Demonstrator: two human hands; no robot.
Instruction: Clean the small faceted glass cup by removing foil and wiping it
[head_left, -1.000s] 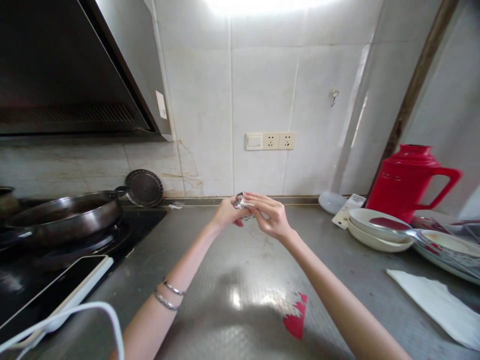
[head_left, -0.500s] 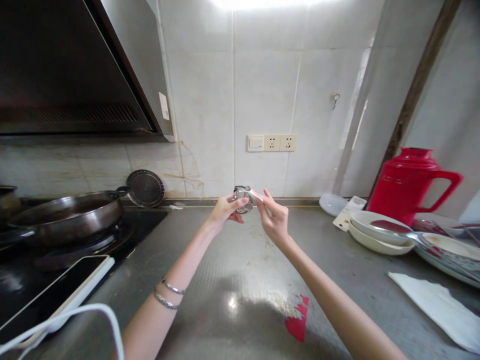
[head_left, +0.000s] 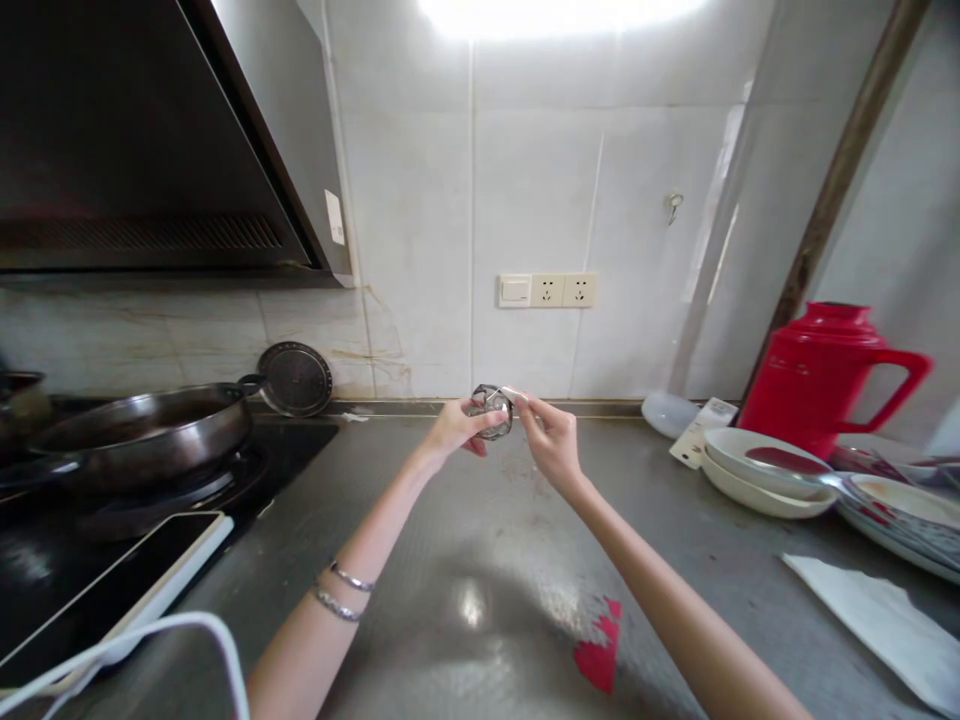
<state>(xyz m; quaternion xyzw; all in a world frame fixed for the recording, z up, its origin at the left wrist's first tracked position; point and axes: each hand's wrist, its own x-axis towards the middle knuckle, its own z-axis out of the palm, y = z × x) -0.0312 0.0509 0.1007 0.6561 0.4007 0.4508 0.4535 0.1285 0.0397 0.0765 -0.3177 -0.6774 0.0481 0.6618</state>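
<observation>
My left hand (head_left: 454, 432) is closed around a small, clear, dark-edged glass vessel (head_left: 495, 418), probably a cup, with the thumb across its front. It is raised above the far part of the counter. At the vessel's upper right edge, my right hand (head_left: 553, 436) pinches a thin white piece (head_left: 514, 393) that looks like tissue. Fingers hide most of this piece, and the vessel's far side is out of sight.
A metal pan (head_left: 150, 435) sits on the stove at left, near a phone (head_left: 112, 590) with a white cable (head_left: 172, 622). Stacked white bowls (head_left: 761, 485), a red thermos jug (head_left: 817, 375) and a white paper sheet (head_left: 877, 620) lie right. A red patch (head_left: 600, 650) marks the counter.
The right fingers and white piece have shifted slightly at the vessel's upper right edge, leaving more of its front showing. The whole view has moved a little.
</observation>
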